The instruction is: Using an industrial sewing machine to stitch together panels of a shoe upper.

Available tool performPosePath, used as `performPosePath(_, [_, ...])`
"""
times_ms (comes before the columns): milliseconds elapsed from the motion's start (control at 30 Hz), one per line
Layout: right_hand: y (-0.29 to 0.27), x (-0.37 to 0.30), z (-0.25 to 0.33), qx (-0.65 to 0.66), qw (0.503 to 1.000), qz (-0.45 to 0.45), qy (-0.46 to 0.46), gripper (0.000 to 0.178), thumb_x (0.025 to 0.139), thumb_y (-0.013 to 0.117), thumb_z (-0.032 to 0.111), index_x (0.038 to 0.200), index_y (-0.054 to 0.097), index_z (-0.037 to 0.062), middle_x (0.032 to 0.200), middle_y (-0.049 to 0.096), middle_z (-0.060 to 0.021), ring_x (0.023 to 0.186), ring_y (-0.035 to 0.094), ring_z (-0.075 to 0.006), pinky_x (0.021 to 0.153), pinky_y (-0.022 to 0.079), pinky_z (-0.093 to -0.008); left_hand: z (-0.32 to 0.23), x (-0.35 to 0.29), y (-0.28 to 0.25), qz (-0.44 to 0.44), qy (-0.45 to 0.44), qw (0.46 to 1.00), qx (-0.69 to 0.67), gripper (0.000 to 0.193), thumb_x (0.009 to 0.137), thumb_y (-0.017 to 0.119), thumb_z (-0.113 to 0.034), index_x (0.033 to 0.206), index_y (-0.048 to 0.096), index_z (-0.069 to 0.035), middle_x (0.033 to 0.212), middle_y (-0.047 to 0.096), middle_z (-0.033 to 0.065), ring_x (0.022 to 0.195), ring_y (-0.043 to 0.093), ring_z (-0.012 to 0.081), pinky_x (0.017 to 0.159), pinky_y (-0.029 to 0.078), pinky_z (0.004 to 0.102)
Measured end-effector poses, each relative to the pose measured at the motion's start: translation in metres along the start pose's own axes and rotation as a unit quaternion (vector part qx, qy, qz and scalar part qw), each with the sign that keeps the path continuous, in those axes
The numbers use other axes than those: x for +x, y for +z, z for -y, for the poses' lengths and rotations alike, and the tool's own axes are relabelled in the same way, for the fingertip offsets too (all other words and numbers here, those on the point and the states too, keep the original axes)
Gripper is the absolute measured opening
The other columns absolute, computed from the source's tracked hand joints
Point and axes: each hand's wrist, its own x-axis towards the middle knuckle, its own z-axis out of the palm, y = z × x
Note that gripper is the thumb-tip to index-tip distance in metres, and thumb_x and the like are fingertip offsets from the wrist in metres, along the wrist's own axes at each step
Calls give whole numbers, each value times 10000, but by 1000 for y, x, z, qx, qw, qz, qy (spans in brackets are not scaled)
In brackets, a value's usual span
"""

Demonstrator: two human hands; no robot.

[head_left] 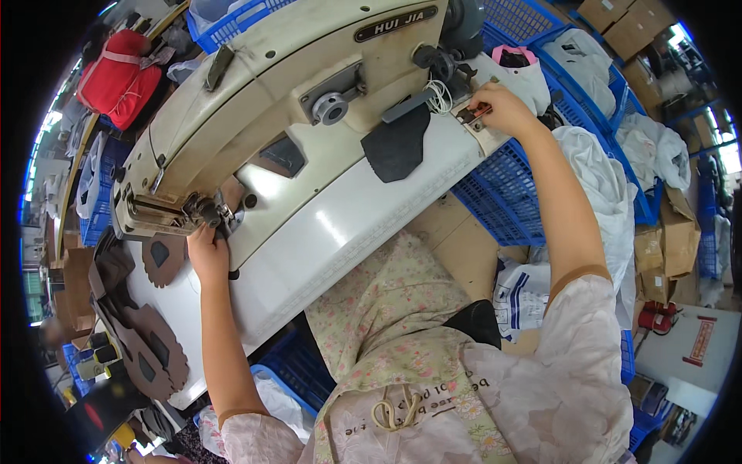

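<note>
A cream sewing machine [270, 85] stands slantwise across a white tabletop [340, 209]. My left hand [209, 254] is at its needle end, the fingers closed right by the presser foot [220, 213]; what they grip is hidden. At the table's right end, my right hand [504, 110] pinches something small with a reddish part, beside a metal fitting [475, 120]. Dark shaped pieces [398, 143] lie on the machine bed between my hands, with a grey flat handle-like thing [408, 106] over them. Near my left hand is a brown scalloped piece [164, 261] with a dark patch.
More brown scalloped pieces [151, 348] hang over the table's left end. Blue crates [502, 193] and white bags [591, 185] crowd the right side. A red bundle [120, 81] sits at the far left. Cardboard boxes [665, 240] are stacked at right.
</note>
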Motion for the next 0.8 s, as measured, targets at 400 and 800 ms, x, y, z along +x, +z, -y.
performPosePath(400, [-2,-56,114,556,800,-181,132,218,1018,557,242,1071,585,33,979,684,-94,931,673,-194,822,526,-307,-34,8,-22,144,-86,972,167,390,807,586,-128,1180,695,-159,1095,702,80,975,657,313,801,551,445])
performPosePath(800, [148,-40,454,435,878,-33,-196,864,884,745,182,1538,214,-10,873,640,-28,705,605,-138,646,499,-268,-65,9,-37,102,-210,962,-139,285,871,601,-294,1023,673,-65,953,680,117,945,634,325,734,521,419])
